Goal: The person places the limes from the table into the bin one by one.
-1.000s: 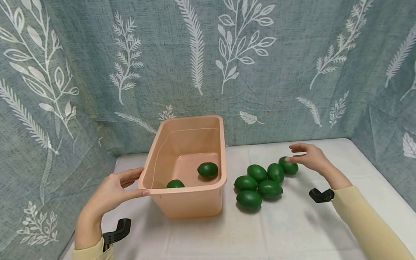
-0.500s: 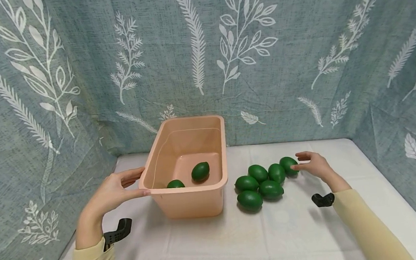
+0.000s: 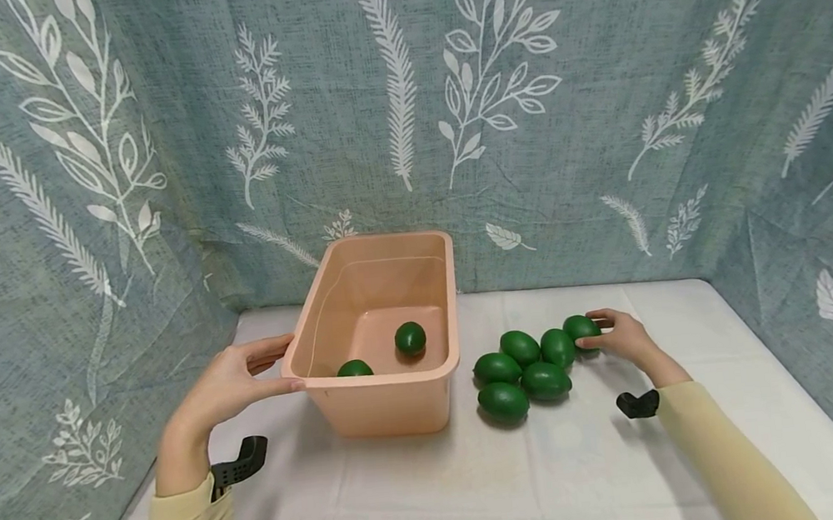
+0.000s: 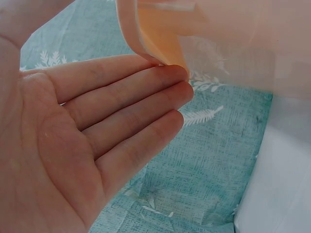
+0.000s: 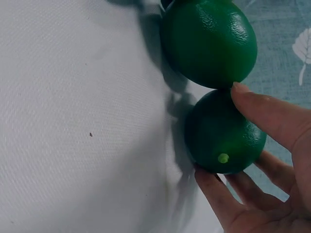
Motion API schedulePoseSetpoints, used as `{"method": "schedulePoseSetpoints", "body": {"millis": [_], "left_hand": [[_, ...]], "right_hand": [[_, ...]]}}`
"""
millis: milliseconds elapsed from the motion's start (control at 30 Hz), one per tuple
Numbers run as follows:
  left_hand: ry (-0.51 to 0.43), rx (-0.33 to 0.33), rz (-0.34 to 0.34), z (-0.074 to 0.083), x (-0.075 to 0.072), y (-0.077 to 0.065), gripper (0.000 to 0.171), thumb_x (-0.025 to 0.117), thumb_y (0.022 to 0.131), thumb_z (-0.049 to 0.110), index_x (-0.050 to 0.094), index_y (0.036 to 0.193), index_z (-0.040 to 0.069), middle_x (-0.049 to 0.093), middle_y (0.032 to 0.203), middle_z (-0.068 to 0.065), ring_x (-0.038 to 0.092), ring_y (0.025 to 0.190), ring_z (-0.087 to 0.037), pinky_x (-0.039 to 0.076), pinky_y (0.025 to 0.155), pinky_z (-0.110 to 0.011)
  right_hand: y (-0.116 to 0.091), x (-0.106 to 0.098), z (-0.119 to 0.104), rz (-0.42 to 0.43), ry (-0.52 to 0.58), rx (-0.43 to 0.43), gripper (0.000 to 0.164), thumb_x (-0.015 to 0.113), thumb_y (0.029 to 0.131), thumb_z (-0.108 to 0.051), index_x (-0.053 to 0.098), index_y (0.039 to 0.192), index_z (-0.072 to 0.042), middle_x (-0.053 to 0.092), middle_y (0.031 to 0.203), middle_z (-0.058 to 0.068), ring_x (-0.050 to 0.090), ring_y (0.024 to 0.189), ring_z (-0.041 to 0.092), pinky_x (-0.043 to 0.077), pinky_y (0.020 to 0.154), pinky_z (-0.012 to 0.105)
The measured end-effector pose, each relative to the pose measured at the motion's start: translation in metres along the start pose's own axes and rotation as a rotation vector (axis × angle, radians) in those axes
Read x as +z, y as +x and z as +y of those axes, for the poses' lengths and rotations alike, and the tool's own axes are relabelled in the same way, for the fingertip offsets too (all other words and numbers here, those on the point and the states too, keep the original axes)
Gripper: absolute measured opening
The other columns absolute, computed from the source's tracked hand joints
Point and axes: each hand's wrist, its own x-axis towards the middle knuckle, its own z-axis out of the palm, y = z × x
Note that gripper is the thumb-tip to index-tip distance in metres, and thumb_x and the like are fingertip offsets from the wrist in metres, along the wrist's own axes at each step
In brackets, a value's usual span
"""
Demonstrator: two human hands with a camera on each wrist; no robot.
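My left hand [image 3: 227, 389] is at the near left corner of a peach-coloured plastic bin [image 3: 385, 405], its straight fingertips against the rim and the thumb on the front lip. The left wrist view shows those fingers [image 4: 131, 111] extended below the rim. Inside the bin lie two dark green limes, one on the floor [image 3: 411, 339] and one partly hidden behind the front wall [image 3: 355, 369]. My right hand [image 3: 626, 340] pinches the far right lime [image 5: 226, 133] of a cluster, thumb on one side and fingers on the other. A pale green stem nub shows on it.
Several more limes [image 3: 504, 403] lie close together on the white tablecloth [image 3: 424, 494], between the bin and my right hand. One lime [image 5: 209, 43] touches the pinched one. A blue-green leaf-patterned curtain [image 3: 344, 133] stands behind and at both sides.
My right hand has come down and closed thumb and fingers on the far right lime. In the bin, one lime has rocked and turned on the floor. The left hand stays at the rim.
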Motion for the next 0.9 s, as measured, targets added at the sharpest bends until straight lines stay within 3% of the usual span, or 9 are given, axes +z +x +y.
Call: {"method": "schedulePoseSetpoints", "body": {"millis": [367, 900], "left_hand": [[0.000, -0.002, 0.003, 0.000, 0.000, 0.000, 0.071, 0.075, 0.079, 0.043, 0.050, 0.139, 0.014, 0.052, 0.139, -0.007, 0.046, 0.130, -0.036, 0.045, 0.106, -0.047], [-0.010, -0.008, 0.000, -0.001, 0.000, 0.001, 0.072, 0.075, 0.079, 0.044, 0.050, 0.139, 0.014, 0.051, 0.140, -0.007, 0.045, 0.130, -0.036, 0.045, 0.105, -0.047]], "right_hand": [[0.000, 0.003, 0.003, 0.009, 0.027, 0.019, 0.074, 0.070, 0.086, -0.034, 0.037, 0.143, 0.000, 0.041, 0.138, 0.033, 0.043, 0.124, 0.046, 0.049, 0.095, 0.053], [-0.011, -0.007, -0.001, 0.041, 0.048, 0.023, 0.077, 0.070, 0.085, -0.037, 0.036, 0.145, -0.004, 0.036, 0.143, 0.032, 0.037, 0.129, 0.048, 0.043, 0.101, 0.059]]}}
